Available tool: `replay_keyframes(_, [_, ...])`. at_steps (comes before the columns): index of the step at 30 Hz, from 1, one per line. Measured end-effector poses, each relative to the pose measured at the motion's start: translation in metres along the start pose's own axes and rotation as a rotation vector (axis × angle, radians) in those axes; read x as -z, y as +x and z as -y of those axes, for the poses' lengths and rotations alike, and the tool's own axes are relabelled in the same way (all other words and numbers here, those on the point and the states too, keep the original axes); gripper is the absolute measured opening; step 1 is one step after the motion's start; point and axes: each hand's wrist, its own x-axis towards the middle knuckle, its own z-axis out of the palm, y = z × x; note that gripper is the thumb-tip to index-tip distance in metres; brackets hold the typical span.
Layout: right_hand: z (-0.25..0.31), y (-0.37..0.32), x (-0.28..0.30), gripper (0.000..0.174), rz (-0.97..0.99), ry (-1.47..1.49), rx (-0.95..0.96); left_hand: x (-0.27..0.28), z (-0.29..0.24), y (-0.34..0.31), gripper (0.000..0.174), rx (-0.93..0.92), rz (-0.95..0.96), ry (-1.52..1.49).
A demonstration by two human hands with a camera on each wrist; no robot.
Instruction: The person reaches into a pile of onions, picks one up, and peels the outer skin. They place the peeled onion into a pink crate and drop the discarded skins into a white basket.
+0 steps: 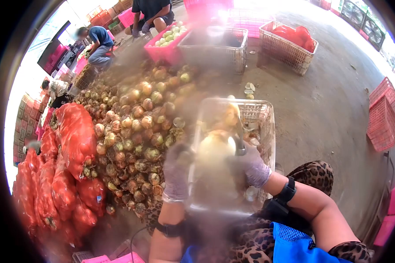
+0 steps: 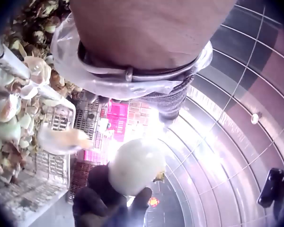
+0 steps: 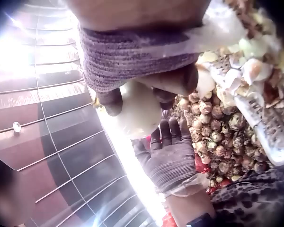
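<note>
My right hand (image 1: 250, 164) (image 2: 106, 201) (image 3: 137, 94) grips a pale peeled onion (image 2: 137, 165) (image 3: 138, 111) between thumb and fingers. Haze blurs the onion (image 1: 217, 144) in the head view, over the crate (image 1: 270, 131). Both hands wear dark knitted gloves under clear plastic ones. My left hand (image 1: 176, 173) (image 3: 173, 158) is at the crate's left side, palm showing and fingers extended, close to the onion in the right wrist view; whether it touches is unclear. Only part of that hand (image 2: 166, 100) shows in the left wrist view. Peels (image 2: 9, 127) lie in the crate.
A big pile of unpeeled onions (image 1: 136, 118) spreads left of the crate, beside red net sacks (image 1: 74, 144). Farther back stand a pink crate of peeled onions (image 1: 162, 52) and a crate with red netting (image 1: 289, 52). Several people sit or crouch behind the pile.
</note>
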Motion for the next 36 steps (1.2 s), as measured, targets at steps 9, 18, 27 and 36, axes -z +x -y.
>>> replay_keyframes(9, [0.009, 0.017, -0.004, 0.056, 0.05, -0.129, 0.013, 0.001, 0.019, 0.004, 0.069, -0.36, 0.171, 0.759])
replay_keyframes(18, [-0.027, 0.041, 0.016, 0.037, 0.074, -0.79, 0.508, 0.016, 0.014, 0.002, 0.077, -0.26, 0.358, 0.668])
replay_keyframes(27, [-0.039, 0.057, 0.041, 0.061, -0.006, -1.416, -0.098, 0.038, -0.048, -0.043, 0.06, 0.107, 0.184, -0.316])
replay_keyframes(36, [-0.099, 0.055, 0.046, 0.041, 0.218, -1.316, -0.044, 0.242, -0.115, -0.286, 0.055, -0.709, -0.371, -0.463])
